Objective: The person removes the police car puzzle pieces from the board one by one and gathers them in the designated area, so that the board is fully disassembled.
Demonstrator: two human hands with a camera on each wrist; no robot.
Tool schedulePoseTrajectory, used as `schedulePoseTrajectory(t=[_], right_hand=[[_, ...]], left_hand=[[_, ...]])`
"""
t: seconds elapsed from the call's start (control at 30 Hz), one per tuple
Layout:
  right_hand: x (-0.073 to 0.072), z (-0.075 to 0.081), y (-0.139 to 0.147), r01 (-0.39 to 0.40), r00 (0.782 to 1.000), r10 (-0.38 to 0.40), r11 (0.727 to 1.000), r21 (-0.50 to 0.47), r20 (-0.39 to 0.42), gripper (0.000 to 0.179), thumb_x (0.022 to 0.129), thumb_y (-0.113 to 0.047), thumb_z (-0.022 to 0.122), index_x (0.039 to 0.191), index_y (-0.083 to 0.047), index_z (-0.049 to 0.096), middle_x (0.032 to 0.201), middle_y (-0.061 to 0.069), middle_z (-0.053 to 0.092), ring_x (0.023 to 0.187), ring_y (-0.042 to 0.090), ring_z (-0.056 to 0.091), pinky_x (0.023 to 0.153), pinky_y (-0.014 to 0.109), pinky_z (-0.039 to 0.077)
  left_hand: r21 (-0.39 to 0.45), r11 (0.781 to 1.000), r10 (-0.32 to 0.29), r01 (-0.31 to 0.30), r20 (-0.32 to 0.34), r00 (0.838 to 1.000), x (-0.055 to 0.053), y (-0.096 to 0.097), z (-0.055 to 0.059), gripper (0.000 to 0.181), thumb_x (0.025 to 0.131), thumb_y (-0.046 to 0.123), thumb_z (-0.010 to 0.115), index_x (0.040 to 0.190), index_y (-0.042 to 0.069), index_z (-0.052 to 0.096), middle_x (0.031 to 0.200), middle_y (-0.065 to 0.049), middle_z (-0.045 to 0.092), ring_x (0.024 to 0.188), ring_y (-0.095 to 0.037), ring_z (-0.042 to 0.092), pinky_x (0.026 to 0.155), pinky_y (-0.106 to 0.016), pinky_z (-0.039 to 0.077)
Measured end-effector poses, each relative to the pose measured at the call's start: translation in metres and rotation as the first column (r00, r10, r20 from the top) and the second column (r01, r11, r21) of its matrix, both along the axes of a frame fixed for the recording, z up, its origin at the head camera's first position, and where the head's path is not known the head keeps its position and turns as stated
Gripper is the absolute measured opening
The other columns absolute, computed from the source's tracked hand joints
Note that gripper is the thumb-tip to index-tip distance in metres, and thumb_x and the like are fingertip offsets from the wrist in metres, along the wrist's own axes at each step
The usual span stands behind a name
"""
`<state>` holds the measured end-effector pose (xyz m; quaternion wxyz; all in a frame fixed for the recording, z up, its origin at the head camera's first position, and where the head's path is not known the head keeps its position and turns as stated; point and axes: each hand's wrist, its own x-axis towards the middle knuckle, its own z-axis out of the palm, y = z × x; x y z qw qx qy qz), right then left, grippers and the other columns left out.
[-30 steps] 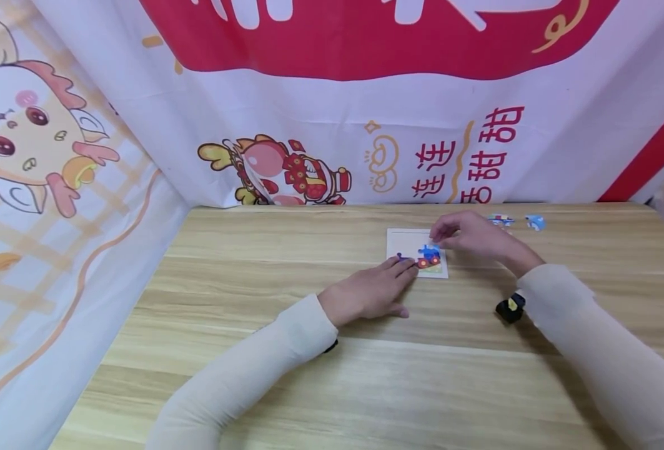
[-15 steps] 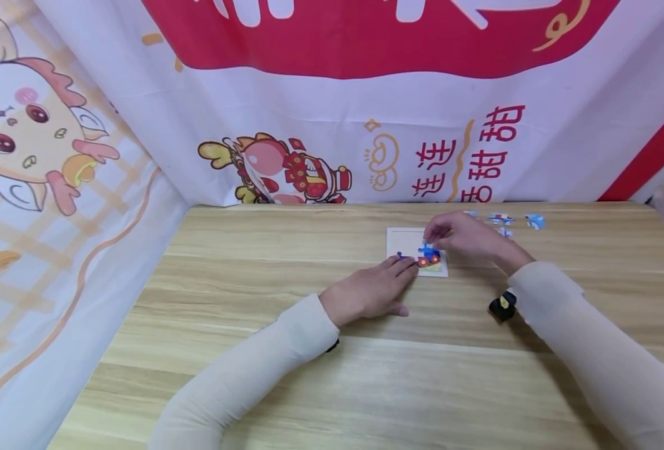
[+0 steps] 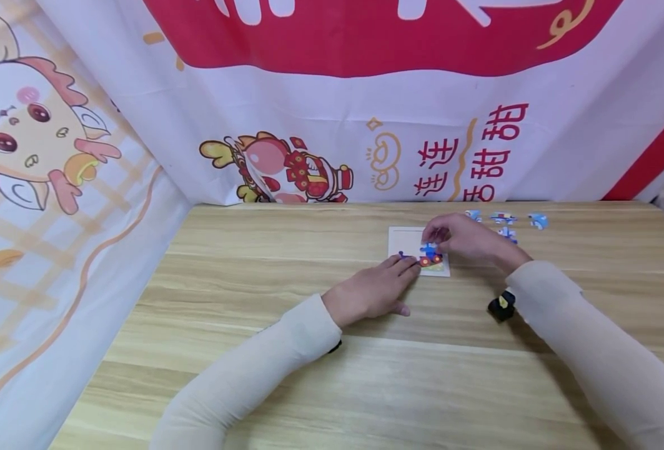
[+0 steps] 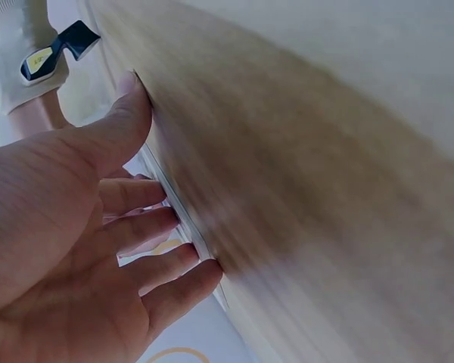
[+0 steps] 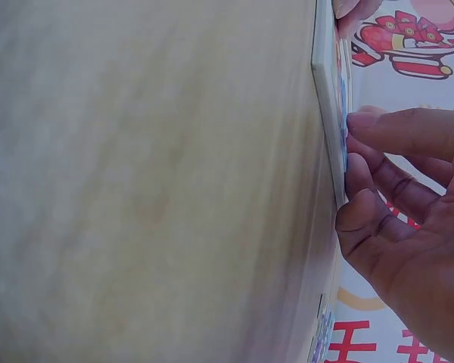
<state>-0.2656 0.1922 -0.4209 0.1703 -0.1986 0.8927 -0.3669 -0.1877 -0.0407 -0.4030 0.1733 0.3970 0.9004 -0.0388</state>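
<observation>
A square white puzzle board [image 3: 406, 240] lies on the table, partly filled along its lower right with picture pieces showing red wheels. My left hand [image 3: 373, 290] rests its straight fingertips on the board's lower left, over a dark blue piece. In the left wrist view those fingers [image 4: 155, 274] lie along the board's edge, with the thumb apart. At the board's upper right, my right hand [image 3: 460, 236] has curled fingers at a blue puzzle piece [image 3: 428, 249] and holds it against the board. The right wrist view shows thumb and fingers [image 5: 397, 132] bent close to the board edge; the piece is mostly hidden there.
Several loose blue and white puzzle pieces [image 3: 503, 217] lie on the table [image 3: 287, 250] behind and right of my right hand. A printed cloth [image 3: 337, 137] hangs along the table's back edge. A black wrist device [image 3: 501, 306] hangs under the right sleeve.
My right hand has moved slightly left over the board with the blue puzzle piece, uncovering more loose pieces behind it. My left hand stays in place.
</observation>
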Motion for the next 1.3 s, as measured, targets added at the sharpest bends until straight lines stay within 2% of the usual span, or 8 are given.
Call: schedulePoseTrajectory(t=[0.4,0.63,1.0,1.3], right_hand=[[-0.0023,-0.0039,0.0013,-0.015,1.000,0.015,1.000,0.018,-0.015,0.025,0.095,0.009,0.064,0.112,-0.005,0.075,0.111,0.013,0.071,0.104,0.027,0.063,0.097,0.046,0.051],[-0.0029,-0.0030,0.0019,-0.021,1.000,0.022,0.999,0.036,-0.006,0.026,0.096,0.009,0.063,0.114,-0.005,0.076,0.112,0.012,0.071,0.104,0.027,0.063,0.096,0.045,0.051],[-0.0018,-0.0013,0.0010,-0.028,1.000,0.028,1.000,0.008,-0.006,0.022,0.096,0.006,0.064,0.110,-0.008,0.074,0.109,0.012,0.070,0.104,0.027,0.062,0.096,0.044,0.049],[-0.0017,0.0004,0.0026,-0.006,0.999,0.005,1.000,0.021,0.032,0.022,0.098,0.003,0.063,0.112,-0.011,0.072,0.109,0.010,0.068,0.103,0.026,0.060,0.095,0.042,0.048]], left_hand=[[-0.018,1.000,0.006,-0.006,-0.003,1.000,-0.0005,0.0013,-0.0022,0.087,0.100,0.053,0.062,0.168,0.012,0.025,0.177,-0.005,0.019,0.164,-0.028,0.018,0.130,-0.036,0.027],[-0.021,1.000,-0.001,0.000,-0.031,1.000,0.0003,0.0024,-0.0038,0.087,0.100,0.053,0.062,0.167,0.012,0.026,0.176,-0.005,0.022,0.163,-0.028,0.021,0.127,-0.036,0.034],[-0.026,1.000,0.001,-0.001,-0.030,1.000,0.0006,0.0019,-0.0032,0.086,0.101,0.052,0.062,0.167,0.011,0.025,0.176,-0.006,0.021,0.163,-0.029,0.021,0.128,-0.036,0.033],[-0.032,0.999,-0.007,0.006,-0.040,0.999,0.0002,0.0020,-0.0028,0.087,0.100,0.053,0.062,0.167,0.011,0.026,0.176,-0.006,0.022,0.163,-0.028,0.021,0.128,-0.035,0.032]])
